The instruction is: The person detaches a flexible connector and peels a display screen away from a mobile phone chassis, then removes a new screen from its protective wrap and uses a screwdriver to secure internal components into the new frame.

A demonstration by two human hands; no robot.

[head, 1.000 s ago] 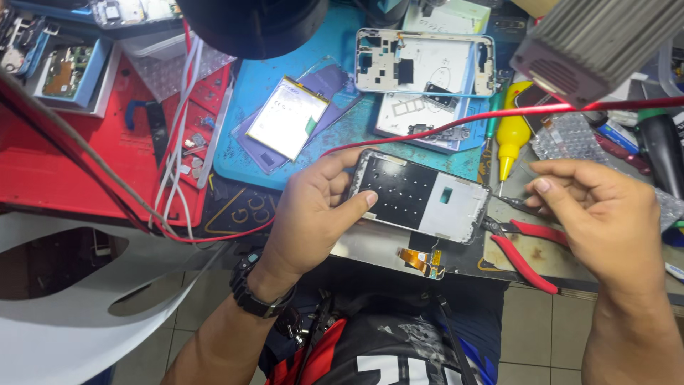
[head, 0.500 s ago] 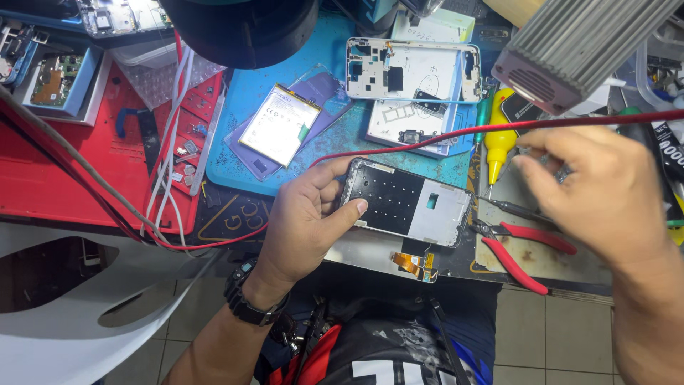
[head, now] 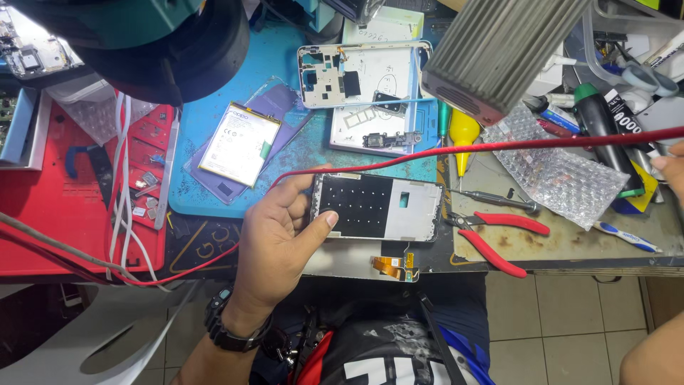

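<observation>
From my remote seat the biggest thing I see is the desk (head: 570, 246), cluttered from edge to edge, with a blue work mat (head: 285, 64) over its middle and a red mat (head: 50, 214) at nine o'clock. At twelve to one o'clock a grey ribbed block (head: 499, 43) leans over the mat, and at eleven o'clock a dark round lamp head (head: 178, 50) hangs low. My left hand (head: 278, 242) sits near the centre, a black watch (head: 231, 331) on the wrist; its grip is closed on the phone frame (head: 377, 207), thumb pressed on the frame's left end and fingers curled beneath. That frame lies flat and level, just above the desk's near edge, its dark inner face up, with an orange flex ribbon (head: 392, 265) hanging at its six o'clock. My right hand (head: 670, 160) shows only as fingertips at three o'clock on the picture's edge, so I cannot tell how its grip stands. A red cable (head: 499, 147) runs across from three o'clock toward my left hand. At four o'clock of the frame lie red-handled pliers (head: 499, 239); a sheet of bubble wrap (head: 556, 171) sits at two o'clock, a white battery (head: 239, 142) at ten, and a bare white phone chassis (head: 349, 71) at twelve.
</observation>
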